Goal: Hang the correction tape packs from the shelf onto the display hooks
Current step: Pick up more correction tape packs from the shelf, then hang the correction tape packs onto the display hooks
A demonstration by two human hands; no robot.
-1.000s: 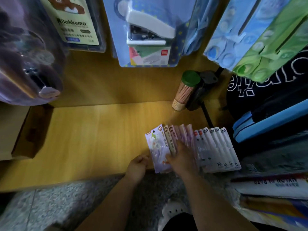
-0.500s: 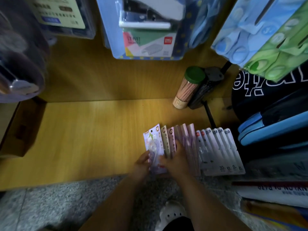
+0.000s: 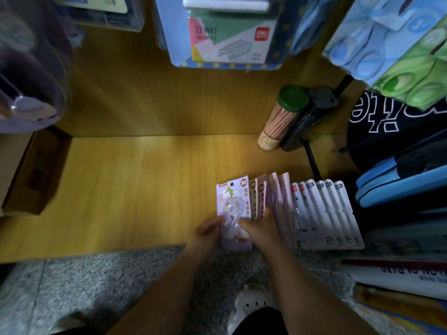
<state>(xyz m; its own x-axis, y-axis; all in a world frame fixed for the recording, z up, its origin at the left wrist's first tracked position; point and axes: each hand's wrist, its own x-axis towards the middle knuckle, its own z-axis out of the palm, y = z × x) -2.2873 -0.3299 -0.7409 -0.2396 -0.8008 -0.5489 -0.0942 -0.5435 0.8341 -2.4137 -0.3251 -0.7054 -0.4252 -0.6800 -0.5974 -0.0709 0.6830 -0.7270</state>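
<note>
Fingers of left hand point(image 3: 205, 234) and right hand point(image 3: 260, 232) clamp front pack point(image 3: 233, 201) at shelf point(image 3: 133, 201) edge.

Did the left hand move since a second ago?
Yes. The left hand has slid a little right, toward the white packs, and now grips the left edge of the front purple pack instead of sitting beside it.
</note>
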